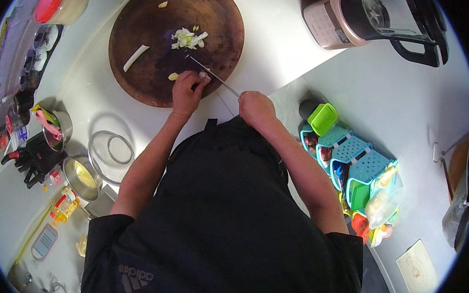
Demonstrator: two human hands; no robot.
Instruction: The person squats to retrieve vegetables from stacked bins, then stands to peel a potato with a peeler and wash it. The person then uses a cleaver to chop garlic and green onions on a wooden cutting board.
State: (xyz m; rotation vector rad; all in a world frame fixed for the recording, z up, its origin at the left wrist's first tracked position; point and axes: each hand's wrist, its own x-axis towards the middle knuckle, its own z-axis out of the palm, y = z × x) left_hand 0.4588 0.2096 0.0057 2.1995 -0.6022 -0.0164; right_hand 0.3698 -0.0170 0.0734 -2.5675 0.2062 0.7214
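Note:
On a round dark wooden chopping board (153,20) lies a pile of chopped pale green-white pieces (187,39). My right hand (257,109) is closed around the handle of a kitchen knife (215,77), seen nearly edge-on, its blade reaching over the board. With its fingertips my left hand (188,93) holds a small whitish piece (204,76), perhaps garlic, close to the blade. Beside those fingers rests a yellowish clove (173,76). A white stalk piece (136,58) lies to the left, and a small clove (163,4) is near the board's far side.
A blender (331,22) stands at the upper right. Stacked turquoise baskets (365,165) are at the right. At the left are a mesh strainer (110,155), metal bowls (81,178), a black knife block (39,156) and a red-lidded jar (62,4).

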